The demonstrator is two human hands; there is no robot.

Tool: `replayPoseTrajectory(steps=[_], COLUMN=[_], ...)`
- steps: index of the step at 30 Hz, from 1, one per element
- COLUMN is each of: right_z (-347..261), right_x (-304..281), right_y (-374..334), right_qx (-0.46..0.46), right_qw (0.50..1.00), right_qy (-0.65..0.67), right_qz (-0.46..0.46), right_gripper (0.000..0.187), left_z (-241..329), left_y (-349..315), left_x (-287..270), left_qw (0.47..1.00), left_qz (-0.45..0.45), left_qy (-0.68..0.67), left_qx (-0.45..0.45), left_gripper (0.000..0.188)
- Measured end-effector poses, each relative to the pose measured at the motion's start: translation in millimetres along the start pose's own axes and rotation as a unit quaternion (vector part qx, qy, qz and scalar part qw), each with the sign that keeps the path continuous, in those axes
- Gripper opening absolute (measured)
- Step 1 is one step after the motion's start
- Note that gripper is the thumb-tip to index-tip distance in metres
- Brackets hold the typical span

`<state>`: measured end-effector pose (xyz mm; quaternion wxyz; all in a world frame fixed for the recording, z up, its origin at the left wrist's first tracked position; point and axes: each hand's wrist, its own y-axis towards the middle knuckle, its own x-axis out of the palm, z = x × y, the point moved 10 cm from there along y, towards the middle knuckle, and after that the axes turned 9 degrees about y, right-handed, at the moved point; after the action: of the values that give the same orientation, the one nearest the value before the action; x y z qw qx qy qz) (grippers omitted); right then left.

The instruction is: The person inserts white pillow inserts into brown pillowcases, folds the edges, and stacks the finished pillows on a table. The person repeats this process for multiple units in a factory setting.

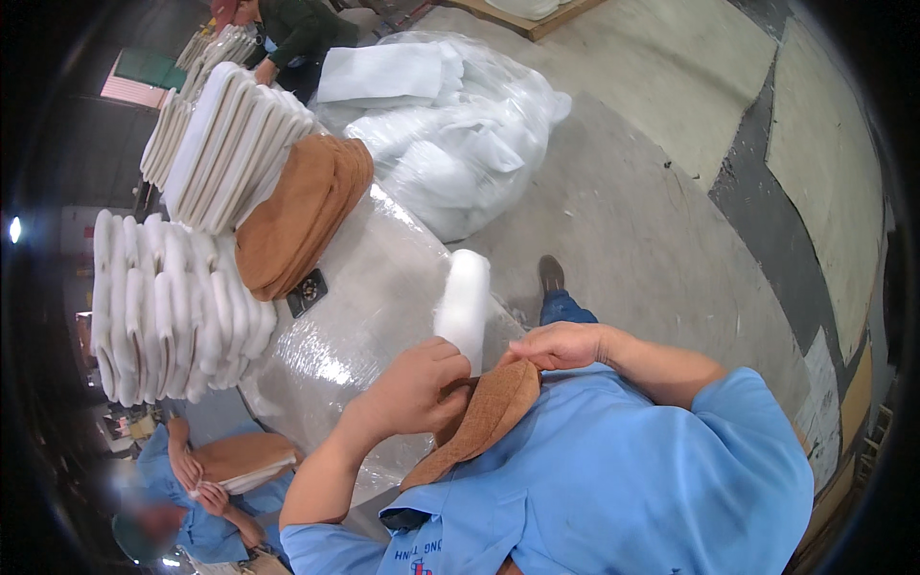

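Observation:
Against my blue shirt rests a brown fabric cover (494, 412), its edge bent up into a curve. My left hand (417, 388) has its fingers curled over the left side of the cover's edge. On the opposite side, my right hand (556, 345) pinches the edge between thumb and fingers. Between the hands a folded white pad (464, 302) points away from me over the table (335, 326). Its near end disappears behind my hands and the cover, so I cannot tell how far inside it goes.
Brown covers (307, 211) lie stacked on the film-wrapped table beside a small black tray (308, 293). White pads (172, 307) are piled leftward. A plastic bag of white padding (450, 134) stands beyond. One co-worker (206, 489) handles a brown cover; another (297, 38) bends over far pads.

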<state>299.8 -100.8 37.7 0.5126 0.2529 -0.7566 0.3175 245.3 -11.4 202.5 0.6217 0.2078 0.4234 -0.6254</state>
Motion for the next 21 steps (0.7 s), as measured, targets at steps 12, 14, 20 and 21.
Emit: replayPoseTrajectory(steps=[12,14,20,21], right_z=[-43.8,-57.5,-69.4,-70.8], right_x=[16.9,27.6,45.8,46.6], right_y=[5.3,-6.5,-28.3,-28.6], right_qx=[-0.174,-0.276,-0.391,-0.394], right_qw=[0.969,0.91,0.77,0.774], right_qy=[-0.177,-0.288,-0.459,-0.455], right_qz=[-0.009,0.115,0.207,0.198], right_gripper=[0.013,0.014,0.018,0.019], left_z=[-47.5,-64.0,-46.2,-44.5], left_y=[-2.0,4.5,12.8,15.2], left_x=[51.4,51.9,64.1,63.0], left_qw=[0.837,0.859,0.852,0.864], left_qz=[-0.098,-0.041,-0.228,-0.227], left_qy=[-0.475,-0.401,-0.353,-0.342], left_qx=[-0.253,-0.314,-0.311,-0.29], left_gripper=[0.015,0.024,0.023,0.022])
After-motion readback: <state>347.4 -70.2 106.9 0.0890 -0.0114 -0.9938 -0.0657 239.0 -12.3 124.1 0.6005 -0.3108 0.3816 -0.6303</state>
